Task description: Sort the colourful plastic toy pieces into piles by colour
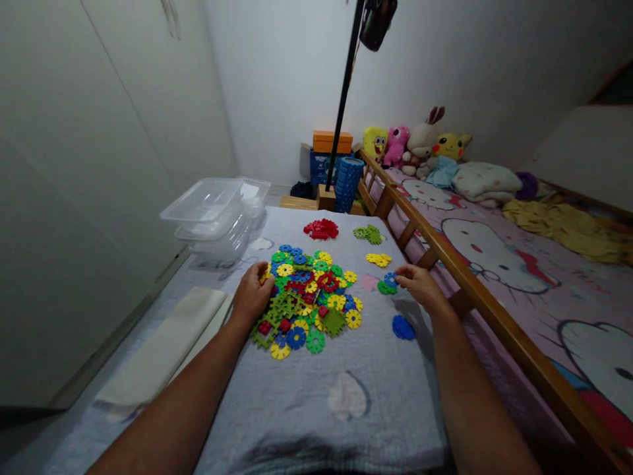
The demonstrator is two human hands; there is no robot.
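Head view: my right hand (421, 288) was at three o'clock from the pile of plastic pieces (309, 298), thumb and fingertips drawn together on the rim of a blue disc (390, 280). That disc lay just left of my palm, overlapping some green discs (384, 288); I couldn't tell whether it touched them. My left hand (251, 294) was at the pile's nine o'clock edge, fingers curled inward with hardly any gap, and I couldn't tell whether they had hold of a piece.

Around the pile, red pieces (321, 229) sat at twelve o'clock, light-green squares (372, 234) between one and two, yellow discs (378, 260) at two, and a blue stack (403, 327) between three and four.

My left fingertips were partly hidden, the lower layers of the pile were covered, and both forearms ran off the bottom edge. A dark bundle (302, 190) far off at twelve was hard to make out.

Clear plastic boxes (210, 210) stood stacked at ten o'clock; glare blurred their insides. At twelve, beyond the table, an orange box (332, 141) rested on a blue box (319, 170), their contents out of sight.
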